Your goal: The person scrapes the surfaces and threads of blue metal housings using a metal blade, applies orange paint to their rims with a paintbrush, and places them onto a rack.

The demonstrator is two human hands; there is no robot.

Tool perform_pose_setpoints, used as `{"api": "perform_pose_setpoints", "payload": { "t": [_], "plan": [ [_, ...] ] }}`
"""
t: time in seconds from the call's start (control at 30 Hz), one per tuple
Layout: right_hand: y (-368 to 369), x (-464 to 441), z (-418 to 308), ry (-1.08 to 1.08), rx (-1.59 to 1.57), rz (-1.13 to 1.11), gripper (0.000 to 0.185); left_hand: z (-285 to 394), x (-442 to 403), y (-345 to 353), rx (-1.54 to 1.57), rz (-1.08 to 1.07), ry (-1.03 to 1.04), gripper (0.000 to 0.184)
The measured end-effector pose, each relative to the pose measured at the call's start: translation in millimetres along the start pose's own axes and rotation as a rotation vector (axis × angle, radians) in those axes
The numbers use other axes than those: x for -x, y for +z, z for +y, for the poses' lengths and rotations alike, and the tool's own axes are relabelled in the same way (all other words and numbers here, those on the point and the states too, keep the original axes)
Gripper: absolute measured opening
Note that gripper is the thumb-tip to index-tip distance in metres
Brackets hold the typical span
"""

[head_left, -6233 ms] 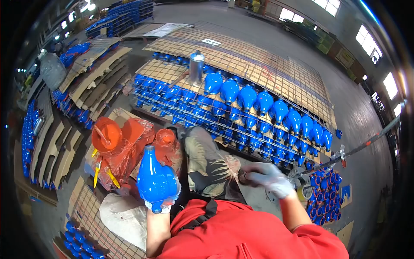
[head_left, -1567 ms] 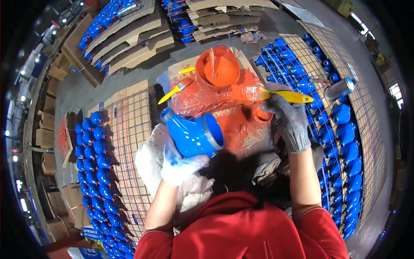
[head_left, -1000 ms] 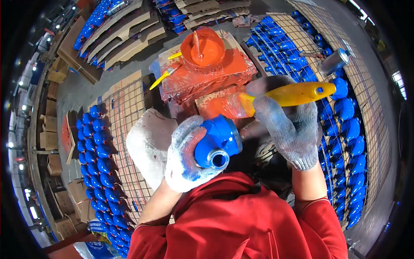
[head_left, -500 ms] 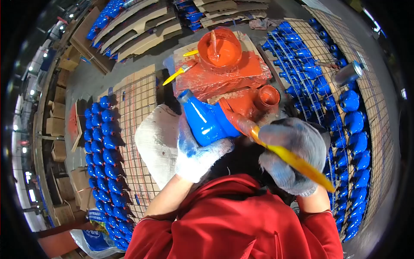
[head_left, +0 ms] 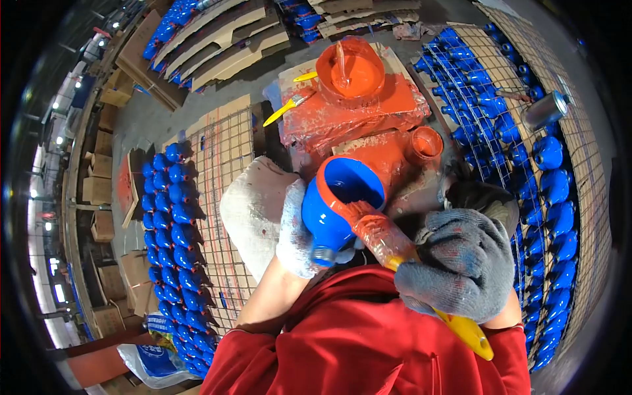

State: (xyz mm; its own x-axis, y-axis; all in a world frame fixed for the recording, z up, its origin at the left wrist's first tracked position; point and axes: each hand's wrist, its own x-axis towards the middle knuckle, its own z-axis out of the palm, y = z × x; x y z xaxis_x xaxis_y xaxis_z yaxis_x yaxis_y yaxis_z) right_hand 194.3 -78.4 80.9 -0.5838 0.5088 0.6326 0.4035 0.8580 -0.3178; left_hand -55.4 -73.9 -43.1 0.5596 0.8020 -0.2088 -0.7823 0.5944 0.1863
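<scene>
Blue hollow casting [head_left: 318,220] is sitting just beyond the red shirt [head_left: 368,329], the white-gloved left hand [head_left: 294,237] curling around its side. The grey-gloved right hand [head_left: 467,263] is gripping a yellow-handled paintbrush [head_left: 388,245], its red-coated bristles touching the casting's open rim [head_left: 324,184].

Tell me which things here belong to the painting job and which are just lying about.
Belongs to the job:
Blue casting, in your left hand
Brush, in your right hand, touching the casting
Small paint pot and large paint bucket, probably

Seemingly just lying about:
Loose brush by the bucket
Silver can
Plastic bag
</scene>
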Motion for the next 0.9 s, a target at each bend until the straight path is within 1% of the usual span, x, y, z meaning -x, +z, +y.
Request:
{"api": "perform_pose_setpoints", "payload": {
  "t": [0.03, 0.13, 0.17, 0.2, 0.23, 0.27, 0.33, 0.37, 0.4, 0.47, 0.5, 0.53, 0.57, 0.6, 0.67, 0.7, 0.73, 0.77, 0.8, 0.83, 0.87, 0.9],
  "plan": [
    [-3.5, -0.2, 1.0, 0.004, -0.001, -0.003, 0.040, -3.0, -1.6, -2.9, 0.004, 0.002, -0.003, 0.078],
    [-13.0, -3.4, 10.2, 0.003, -0.062, -0.053, 0.040, -17.0, -17.2, 0.3, -0.902, 0.114, 0.468, 0.068],
    [-12.8, -3.8, 16.2, -0.003, -0.198, -0.028, 0.038, -18.7, -19.4, 2.3, -1.205, 0.152, 0.624, 0.065],
    [-13.0, -5.3, 23.7, -0.008, -0.333, -0.002, 0.036, -18.0, -19.1, 5.6, -1.202, 0.155, 0.623, 0.065],
    [-13.8, -9.8, 35.3, -0.046, -0.506, 0.008, 0.029, -16.1, -18.0, 10.4, -1.109, 0.144, 0.544, 0.064],
    [-13.1, -6.5, 37.9, -0.043, -0.508, 0.006, 0.029, -13.2, -16.4, 16.4, -1.015, 0.132, 0.465, 0.063],
    [-8.6, 2.3, 44.1, 0.115, -0.536, 0.083, 0.025, -4.9, -11.3, 30.6, -0.826, 0.106, 0.311, 0.060],
    [-9.1, 2.6, 52.4, 0.125, -0.553, 0.047, 0.022, 0.0, -8.4, 38.3, -0.732, 0.093, 0.237, 0.058],
    [-3.4, 9.2, 60.4, 0.239, -0.581, 0.107, 0.020, 6.0, -6.3, 45.8, -0.637, 0.079, 0.166, 0.057],
    [1.2, 16.3, 77.5, 0.266, -0.652, 0.133, 0.017, 14.7, -1.1, 58.6, -0.448, 0.048, 0.022, 0.054],
    [2.1, 15.9, 81.0, 0.325, -0.688, 0.143, 0.015, 17.5, 0.8, 63.1, -0.352, 0.030, -0.051, 0.053],
    [2.4, 20.7, 83.0, 0.442, -0.694, 0.154, 0.016, 19.2, 1.3, 66.1, -0.257, 0.011, -0.124, 0.052],
    [3.7, 22.9, 85.4, 0.472, -0.633, 0.168, 0.018, 19.6, 0.6, 67.3, -0.161, -0.008, -0.199, 0.051],
    [3.8, 23.8, 87.4, 0.503, -0.572, 0.181, 0.021, 5.9, 0.5, 33.9, -0.061, -0.067, -0.130, 0.059],
    [2.9, 17.3, 80.6, 0.467, -0.505, 0.136, 0.022, 0.2, 1.5, 32.2, -0.223, 0.431, 0.168, 0.077],
    [9.8, 11.6, 72.5, 0.611, -0.604, 0.198, 0.022, 0.5, 1.0, 27.1, -0.626, 0.301, 0.254, 0.069],
    [15.2, 6.3, 64.3, 0.755, -0.701, 0.261, 0.021, -1.3, 0.1, 39.0, -0.810, 0.347, 0.318, 0.085],
    [15.3, 1.5, 56.6, 0.854, -0.714, 0.232, 0.020, 0.0, 0.9, 40.8, -1.131, 0.352, 0.359, 0.082],
    [17.0, -4.4, 50.3, 0.966, -0.813, 0.270, 0.018, 2.9, 2.8, 41.6, -1.449, 0.351, 0.400, 0.081],
    [21.0, -3.5, 52.6, 0.944, -0.736, 0.232, 0.022, 3.9, 4.1, 44.1, -1.440, 0.341, 0.398, 0.081],
    [25.2, -3.5, 57.0, 0.922, -0.661, 0.191, 0.027, 4.4, 5.9, 47.5, -1.774, 0.267, 0.474, 0.081],
    [23.4, -13.0, 54.4, 0.925, -0.708, 0.169, 0.024, 3.5, 7.2, 50.8, -2.105, 0.180, 0.548, 0.081]
  ]
}}
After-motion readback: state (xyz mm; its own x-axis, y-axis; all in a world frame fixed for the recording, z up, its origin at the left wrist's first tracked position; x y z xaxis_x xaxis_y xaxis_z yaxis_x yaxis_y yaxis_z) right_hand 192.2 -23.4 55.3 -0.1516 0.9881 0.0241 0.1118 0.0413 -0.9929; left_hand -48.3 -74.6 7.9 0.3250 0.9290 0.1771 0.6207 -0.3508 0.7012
